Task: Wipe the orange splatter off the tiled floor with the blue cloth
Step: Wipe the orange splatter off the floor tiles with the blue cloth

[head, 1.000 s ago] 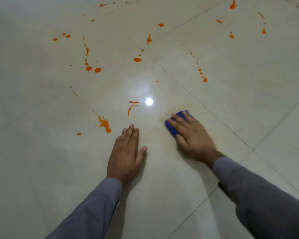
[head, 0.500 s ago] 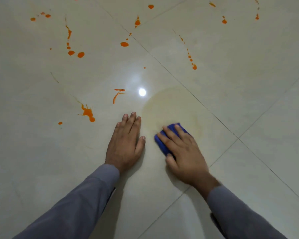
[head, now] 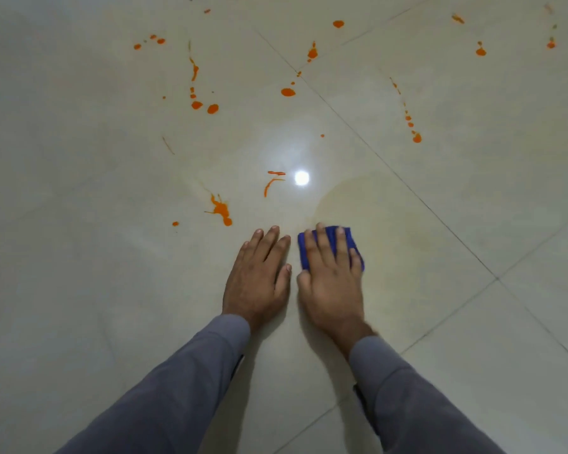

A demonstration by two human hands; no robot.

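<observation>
My right hand (head: 330, 283) lies flat on the folded blue cloth (head: 354, 244), pressing it to the pale tiled floor (head: 79, 290); only the cloth's far edge and sides show past the fingers. My left hand (head: 259, 273) rests palm down on the tile right beside it, fingers together, holding nothing. Orange splatter lies ahead: a blotch (head: 222, 209) just beyond my left hand, two thin streaks (head: 271, 183) near a light reflection, and several drops (head: 287, 92) further off. A faint yellowish smear (head: 384, 211) spreads on the tile beyond the cloth.
More orange drops trail at the far left (head: 204, 106) and far right (head: 413, 132), and near the top edge (head: 481, 51). Dark grout lines (head: 407, 188) cross the floor diagonally. A bright lamp reflection (head: 301, 177) sits in the middle.
My right hand has slid the cloth back towards me and to the left, ending close beside my left hand. A yellowish smear shows where the cloth passed. The left hand stayed planted.
</observation>
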